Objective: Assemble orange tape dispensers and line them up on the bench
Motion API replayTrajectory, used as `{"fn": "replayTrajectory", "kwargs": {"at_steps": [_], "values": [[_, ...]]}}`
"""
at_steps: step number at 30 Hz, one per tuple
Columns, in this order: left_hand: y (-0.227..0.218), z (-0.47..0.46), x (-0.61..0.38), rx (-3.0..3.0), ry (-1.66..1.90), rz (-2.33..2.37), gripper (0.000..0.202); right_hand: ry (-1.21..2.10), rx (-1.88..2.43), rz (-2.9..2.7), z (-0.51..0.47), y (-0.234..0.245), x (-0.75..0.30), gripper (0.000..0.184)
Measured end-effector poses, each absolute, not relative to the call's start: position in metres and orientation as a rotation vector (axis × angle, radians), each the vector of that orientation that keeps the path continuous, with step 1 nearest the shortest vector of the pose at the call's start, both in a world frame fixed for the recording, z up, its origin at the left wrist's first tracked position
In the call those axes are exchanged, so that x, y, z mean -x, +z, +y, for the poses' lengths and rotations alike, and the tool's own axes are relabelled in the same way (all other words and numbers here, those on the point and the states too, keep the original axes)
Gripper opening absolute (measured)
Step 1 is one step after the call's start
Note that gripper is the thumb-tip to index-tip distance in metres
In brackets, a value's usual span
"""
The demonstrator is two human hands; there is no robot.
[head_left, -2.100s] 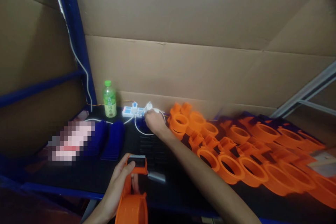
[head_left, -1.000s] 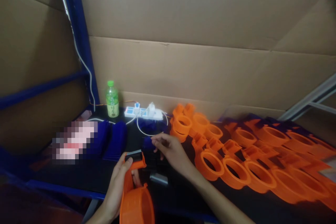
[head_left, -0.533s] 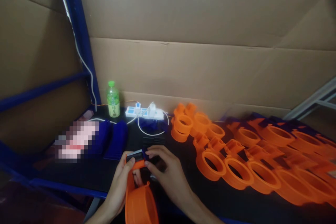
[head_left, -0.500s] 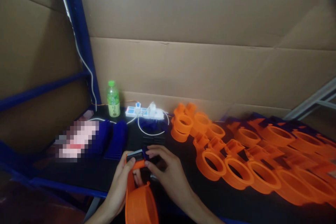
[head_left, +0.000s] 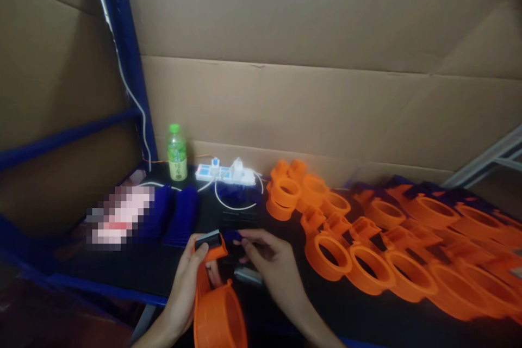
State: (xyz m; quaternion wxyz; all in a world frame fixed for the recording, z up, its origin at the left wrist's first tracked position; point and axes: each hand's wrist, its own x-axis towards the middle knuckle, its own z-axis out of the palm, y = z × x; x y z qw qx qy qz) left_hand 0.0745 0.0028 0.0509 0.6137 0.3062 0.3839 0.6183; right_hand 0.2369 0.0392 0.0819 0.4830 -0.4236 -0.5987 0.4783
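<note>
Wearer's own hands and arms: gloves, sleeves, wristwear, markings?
Left hand and right hand are both ungloved. Forearms bare as far as shown; no sleeve in frame. No watch, bracelet, cable or marking that I can make out.

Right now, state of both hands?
Left hand: closed, holding the orange dispenser.
Right hand: closed, pinching a small dark blue piece between thumb and fingertips.

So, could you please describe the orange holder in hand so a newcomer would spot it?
Below the cardboard wall is a black tabletop. Over its near edge, the left hand grips the orange holder. Its orange neighbours lie to the right; this one alone is held, its toothed strip showing.
</note>
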Motion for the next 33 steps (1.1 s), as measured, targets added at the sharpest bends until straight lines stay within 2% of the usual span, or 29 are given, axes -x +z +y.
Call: {"fn": "replayTrajectory", "kwargs": {"at_steps": [10,19,24,29,33], "values": [[0.051,0.004,-0.075,-0.7,1.424,0.868,0.02,1.093,1.011,-1.571,0.031,0.087,-0.236,0.023],[0.046,0.003,-0.076,-0.772,1.431,0.923,0.023,0.78,1.159,-1.816,0.034,0.103,-0.241,0.018],[0.048,0.004,-0.075,-0.683,1.424,0.862,0.022,0.79,1.052,-1.942,0.025,0.102,-0.234,0.024],[0.053,0.004,-0.073,-0.63,1.403,0.831,0.016,0.652,0.956,-2.173,0.023,0.098,-0.243,0.044],[0.054,0.003,-0.073,-0.655,1.358,0.824,0.015,0.4,0.92,-2.161,0.03,0.089,-0.247,0.036]]}}
